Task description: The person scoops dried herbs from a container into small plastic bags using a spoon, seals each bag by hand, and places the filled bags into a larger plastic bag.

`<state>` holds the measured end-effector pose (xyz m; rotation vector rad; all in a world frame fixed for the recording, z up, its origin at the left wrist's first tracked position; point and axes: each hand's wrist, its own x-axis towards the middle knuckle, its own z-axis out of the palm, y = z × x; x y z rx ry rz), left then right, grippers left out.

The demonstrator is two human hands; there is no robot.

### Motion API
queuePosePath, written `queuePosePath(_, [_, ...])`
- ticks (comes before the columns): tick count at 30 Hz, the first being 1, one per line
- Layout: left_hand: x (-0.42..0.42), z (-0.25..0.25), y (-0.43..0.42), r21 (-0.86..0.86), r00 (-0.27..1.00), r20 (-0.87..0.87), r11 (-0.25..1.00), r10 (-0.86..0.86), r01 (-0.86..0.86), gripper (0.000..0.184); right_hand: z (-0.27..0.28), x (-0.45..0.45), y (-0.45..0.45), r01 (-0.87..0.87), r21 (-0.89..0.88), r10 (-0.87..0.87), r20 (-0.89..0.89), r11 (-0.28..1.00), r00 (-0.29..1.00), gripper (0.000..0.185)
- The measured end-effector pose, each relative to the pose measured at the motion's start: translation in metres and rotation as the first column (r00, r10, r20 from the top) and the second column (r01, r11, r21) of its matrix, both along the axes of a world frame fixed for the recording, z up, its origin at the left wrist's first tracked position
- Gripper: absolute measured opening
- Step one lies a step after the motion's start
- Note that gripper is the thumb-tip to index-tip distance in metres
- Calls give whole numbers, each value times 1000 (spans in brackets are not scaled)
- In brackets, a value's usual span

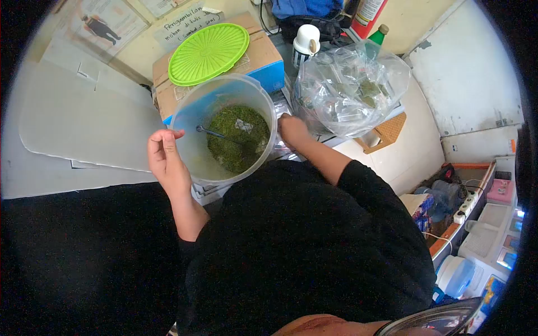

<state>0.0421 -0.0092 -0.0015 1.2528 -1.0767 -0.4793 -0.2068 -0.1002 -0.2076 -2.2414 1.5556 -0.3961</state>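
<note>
A large translucent plastic tub (pixel 188 162) tilts toward me, holding dry green flakes (pixel 230 151). A dark-handled spoon (pixel 216 133) lies in the flakes, with a small clear plastic packet (pixel 244 126) on top of them. Beside the tub's left rim, my left hand (pixel 166 159) is raised, thumb and fingers drawn together; nothing shows in it. To the right of the tub, my right hand (pixel 293 131) is over small clear plastic bags (pixel 280 144), fingers curled down. Its fingertips are hidden, so what they grip cannot be made out.
Behind the tub, a green lid (pixel 210 53) rests on a cardboard box (pixel 260 47). A big clear bag of packets (pixel 353 89) is at the right, near a white-capped bottle (pixel 306 42). A white panel (pixel 84 123) stands left; several storage containers (pixel 485 235) are far right.
</note>
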Motion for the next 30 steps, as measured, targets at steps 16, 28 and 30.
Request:
queuePosePath(16, [-59,13,2,234,901,30,879,-433,415,15,225,8,54,-110,-169,196,667,979,719,7])
queuePosePath(28, [-44,13,21,198,906,70,896,-417,397,17,234,42,62,-313,-143,328,645,939,690,21])
queuePosePath(30, [-39,5,20,139,909,9,900,-418,413,15,237,45,61,-333,-159,353,641,930,681,16])
